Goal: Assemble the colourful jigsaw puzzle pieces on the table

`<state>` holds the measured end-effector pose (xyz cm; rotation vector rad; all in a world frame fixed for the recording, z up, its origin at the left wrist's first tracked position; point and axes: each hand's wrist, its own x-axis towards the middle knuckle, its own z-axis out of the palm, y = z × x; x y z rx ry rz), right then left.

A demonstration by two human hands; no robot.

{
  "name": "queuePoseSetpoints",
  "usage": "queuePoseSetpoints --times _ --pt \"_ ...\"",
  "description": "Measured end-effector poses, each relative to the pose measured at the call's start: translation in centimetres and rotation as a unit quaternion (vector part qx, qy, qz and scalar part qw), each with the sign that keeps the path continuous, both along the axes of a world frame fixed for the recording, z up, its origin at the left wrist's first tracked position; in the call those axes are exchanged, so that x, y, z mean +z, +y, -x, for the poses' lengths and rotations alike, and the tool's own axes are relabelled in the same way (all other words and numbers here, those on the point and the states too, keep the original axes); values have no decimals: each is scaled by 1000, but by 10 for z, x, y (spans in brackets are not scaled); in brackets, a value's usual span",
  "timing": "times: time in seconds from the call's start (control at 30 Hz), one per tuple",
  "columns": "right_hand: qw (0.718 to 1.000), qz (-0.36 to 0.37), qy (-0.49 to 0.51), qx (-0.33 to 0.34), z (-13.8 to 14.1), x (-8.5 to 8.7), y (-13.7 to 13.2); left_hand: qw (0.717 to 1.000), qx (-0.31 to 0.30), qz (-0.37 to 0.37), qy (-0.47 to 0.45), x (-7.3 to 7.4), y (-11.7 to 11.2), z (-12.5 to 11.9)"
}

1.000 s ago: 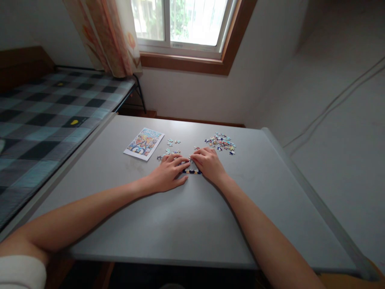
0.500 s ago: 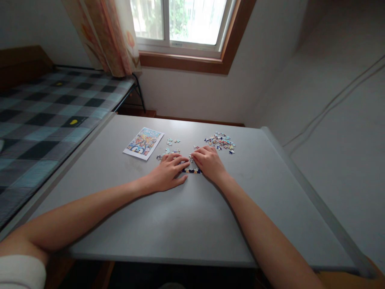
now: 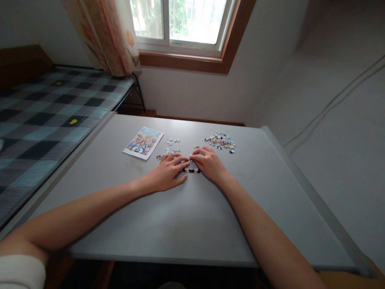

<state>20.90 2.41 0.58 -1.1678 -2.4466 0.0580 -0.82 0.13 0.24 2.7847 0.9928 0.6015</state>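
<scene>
Your left hand point(image 3: 167, 172) lies palm down on the grey tabletop point(image 3: 180, 224), its fingers spread and its thumb apart from them, pointing to the right. Your right hand point(image 3: 209, 163) faces it from the other side, fingers curled together; its fingertips meet small pale puzzle pieces point(image 3: 190, 157) in the narrow gap between your hands, and you cannot tell whether they pinch one. Just below that gap, a short dark-blue and yellow puzzle strip point(image 3: 192, 171) lies flat, running from side to side, its ends close to both hands.

Beyond your left fingers is a loose cluster of pieces point(image 3: 168, 151), with a few pale blue pieces point(image 3: 170, 141) farther back. To their left lies a colourful printed picture sheet point(image 3: 144, 142), set at a slant. Past your right hand, a mixed heap of pieces point(image 3: 221, 140) spreads near the far side.
</scene>
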Motion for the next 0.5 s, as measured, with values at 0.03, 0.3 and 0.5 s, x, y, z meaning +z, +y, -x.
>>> queuePoseSetpoints --times 0.03,0.3,0.5 --pt "1000 1 3 3 0 -1 0 1000 0 0 -2 0 0 0" --pt "1000 5 -19 -5 3 5 -7 1000 1 4 12 1 0 -1" --pt "999 13 -18 -47 13 9 -12 1000 4 -3 12 0 -1 -1"
